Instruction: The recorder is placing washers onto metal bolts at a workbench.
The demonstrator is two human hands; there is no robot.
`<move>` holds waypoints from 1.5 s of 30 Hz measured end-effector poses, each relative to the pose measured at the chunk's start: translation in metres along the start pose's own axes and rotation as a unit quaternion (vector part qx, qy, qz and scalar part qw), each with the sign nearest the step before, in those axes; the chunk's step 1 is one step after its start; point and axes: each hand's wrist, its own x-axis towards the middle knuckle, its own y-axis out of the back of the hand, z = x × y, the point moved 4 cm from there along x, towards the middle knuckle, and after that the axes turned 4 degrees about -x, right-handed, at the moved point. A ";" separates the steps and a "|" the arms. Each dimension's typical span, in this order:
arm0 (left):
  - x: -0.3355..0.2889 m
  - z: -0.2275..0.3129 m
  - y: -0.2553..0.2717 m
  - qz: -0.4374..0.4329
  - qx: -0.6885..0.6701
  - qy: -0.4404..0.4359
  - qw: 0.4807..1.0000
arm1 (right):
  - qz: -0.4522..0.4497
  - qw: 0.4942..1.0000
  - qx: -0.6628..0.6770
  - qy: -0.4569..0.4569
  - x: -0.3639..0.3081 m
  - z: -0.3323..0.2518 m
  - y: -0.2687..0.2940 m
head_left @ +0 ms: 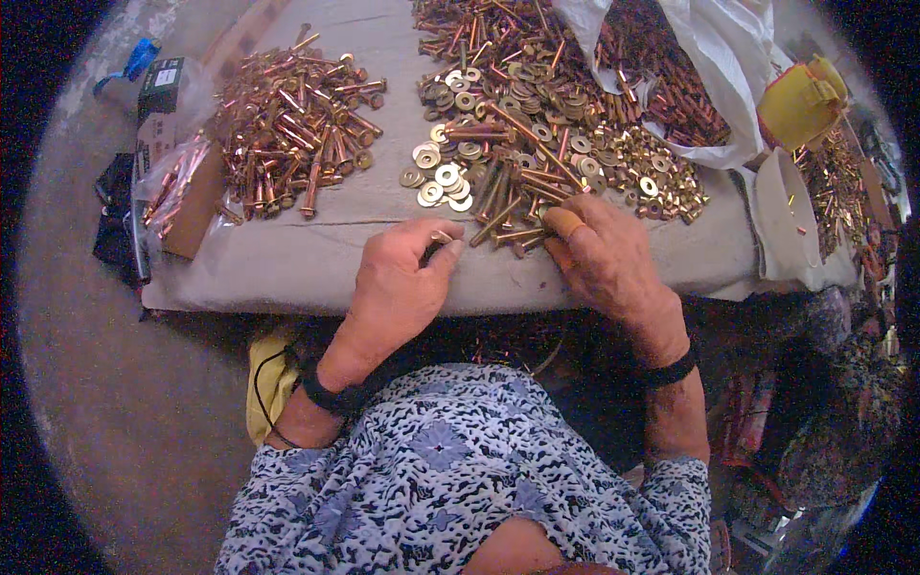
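My left hand is closed near the table's front edge, with a small metal fastener pinched between thumb and forefinger. Most of that piece is hidden, so its exact kind does not show. Right of it, my right hand bends over the near edge of a mixed pile, its fingers drawn together at some loose bolts. A tan wrap covers one of its fingertips. Whatever those fingers grip is hidden. Flat washers and small nuts lie just beyond both hands.
A heap of assembled-looking bolts sits at the left on the cloth-covered table. At the back right, a white sack spills more bolts. A yellow container stands at the right, and a cardboard box at the left edge.
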 end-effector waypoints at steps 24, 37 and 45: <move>-0.001 0.026 -0.033 -0.048 0.039 -0.156 0.986 | -0.026 0.998 -0.025 0.052 -0.011 -0.019 0.008; -0.003 0.022 -0.036 -0.102 -0.010 -0.129 0.986 | 0.021 0.998 0.046 0.021 -0.016 -0.025 0.011; -0.009 0.009 -0.015 -0.118 -0.235 0.219 0.940 | 0.161 0.955 0.169 -0.181 -0.022 0.003 0.029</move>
